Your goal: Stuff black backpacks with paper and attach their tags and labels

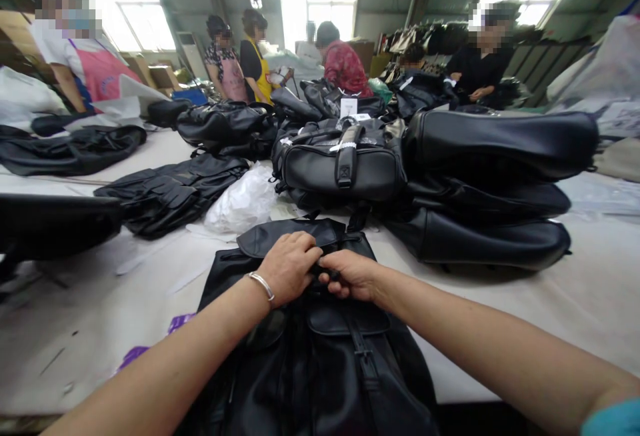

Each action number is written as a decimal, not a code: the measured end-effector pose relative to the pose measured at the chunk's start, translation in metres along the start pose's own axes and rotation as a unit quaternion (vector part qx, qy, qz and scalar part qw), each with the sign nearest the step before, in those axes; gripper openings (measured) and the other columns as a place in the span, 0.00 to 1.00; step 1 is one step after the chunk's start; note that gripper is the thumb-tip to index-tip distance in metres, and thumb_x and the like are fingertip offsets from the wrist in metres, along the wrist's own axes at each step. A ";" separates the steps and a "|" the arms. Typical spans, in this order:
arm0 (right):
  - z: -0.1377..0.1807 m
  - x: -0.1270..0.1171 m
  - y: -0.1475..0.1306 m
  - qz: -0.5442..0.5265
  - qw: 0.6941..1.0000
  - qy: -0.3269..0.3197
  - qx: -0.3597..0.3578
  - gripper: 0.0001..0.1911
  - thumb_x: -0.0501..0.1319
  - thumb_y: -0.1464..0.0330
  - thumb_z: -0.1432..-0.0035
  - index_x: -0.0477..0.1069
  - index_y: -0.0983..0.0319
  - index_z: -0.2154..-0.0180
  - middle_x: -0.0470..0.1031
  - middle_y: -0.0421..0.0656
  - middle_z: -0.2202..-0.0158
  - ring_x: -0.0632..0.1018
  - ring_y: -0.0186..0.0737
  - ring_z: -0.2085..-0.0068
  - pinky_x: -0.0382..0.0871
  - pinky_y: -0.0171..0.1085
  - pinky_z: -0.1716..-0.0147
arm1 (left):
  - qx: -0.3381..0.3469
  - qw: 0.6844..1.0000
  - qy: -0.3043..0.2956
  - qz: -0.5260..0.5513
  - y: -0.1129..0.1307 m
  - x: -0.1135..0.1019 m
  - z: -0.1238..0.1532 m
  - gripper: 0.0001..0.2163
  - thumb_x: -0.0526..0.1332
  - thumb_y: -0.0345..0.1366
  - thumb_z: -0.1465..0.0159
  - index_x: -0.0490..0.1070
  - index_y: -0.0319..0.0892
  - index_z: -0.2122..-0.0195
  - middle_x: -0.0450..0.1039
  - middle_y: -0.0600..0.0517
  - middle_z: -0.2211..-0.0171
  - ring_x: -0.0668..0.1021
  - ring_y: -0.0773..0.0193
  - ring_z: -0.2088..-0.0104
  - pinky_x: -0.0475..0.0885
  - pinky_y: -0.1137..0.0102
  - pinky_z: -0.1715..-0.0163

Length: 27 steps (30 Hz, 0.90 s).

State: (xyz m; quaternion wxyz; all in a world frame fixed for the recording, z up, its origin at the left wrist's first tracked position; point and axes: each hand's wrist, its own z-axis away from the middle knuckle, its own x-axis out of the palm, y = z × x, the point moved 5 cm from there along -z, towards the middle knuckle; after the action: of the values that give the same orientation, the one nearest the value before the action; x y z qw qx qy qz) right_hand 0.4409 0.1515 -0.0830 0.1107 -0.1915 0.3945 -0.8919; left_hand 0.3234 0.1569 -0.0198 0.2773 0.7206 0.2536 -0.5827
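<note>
A black leather-like backpack (345, 363) lies in front of me on the white table, its top flap (270, 237) toward the far side. It has front pockets with buckled straps. My left hand (290, 266), with a silver bangle at the wrist, is closed over the middle of the bag just below the flap. Close beside it, my right hand (350, 273) pinches with thumb and curled fingers. Both seem to grip a small dark part at the bag's front, perhaps a strap end, mostly hidden by the fingers.
Stacked black bags (490, 149) stand ahead and to the right. A flat black bag (175, 189) and crumpled white plastic (243, 203) lie to the left. Purple packets (133, 357) sit by my left forearm. Several people work beyond the table (525, 329).
</note>
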 end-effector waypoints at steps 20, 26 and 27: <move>0.066 0.020 -0.001 0.041 0.998 0.047 0.027 0.07 0.49 0.73 0.39 0.59 0.60 0.70 0.64 0.34 0.82 0.61 0.26 0.89 0.46 0.23 0.92 | 0.063 0.993 -0.072 -0.075 -0.010 0.027 -0.021 0.06 0.58 0.35 0.36 0.73 0.46 0.60 0.60 0.46 0.36 0.61 0.46 0.36 0.53 0.42 0.41; 0.080 0.029 0.007 0.027 0.997 0.072 0.010 0.08 0.48 0.74 0.38 0.59 0.60 0.71 0.63 0.32 0.83 0.61 0.26 0.89 0.46 0.24 0.92 | 0.060 0.992 -0.097 -0.062 -0.013 0.027 -0.022 0.07 0.59 0.34 0.37 0.73 0.47 0.59 0.59 0.46 0.36 0.60 0.45 0.36 0.52 0.40 0.42; 0.082 0.031 0.008 0.037 0.997 0.064 0.004 0.08 0.48 0.74 0.39 0.60 0.60 0.71 0.63 0.33 0.83 0.61 0.26 0.89 0.46 0.24 0.93 | 0.056 0.991 -0.106 -0.062 -0.015 0.029 -0.021 0.08 0.59 0.34 0.38 0.73 0.47 0.58 0.59 0.46 0.36 0.60 0.45 0.36 0.52 0.40 0.42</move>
State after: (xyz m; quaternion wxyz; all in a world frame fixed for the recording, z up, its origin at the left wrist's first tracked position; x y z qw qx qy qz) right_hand 0.4488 0.0810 -0.0302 0.1187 -0.1190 0.4038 -0.8993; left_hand 0.3334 0.1833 -0.0463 0.2251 0.6523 0.2343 -0.6848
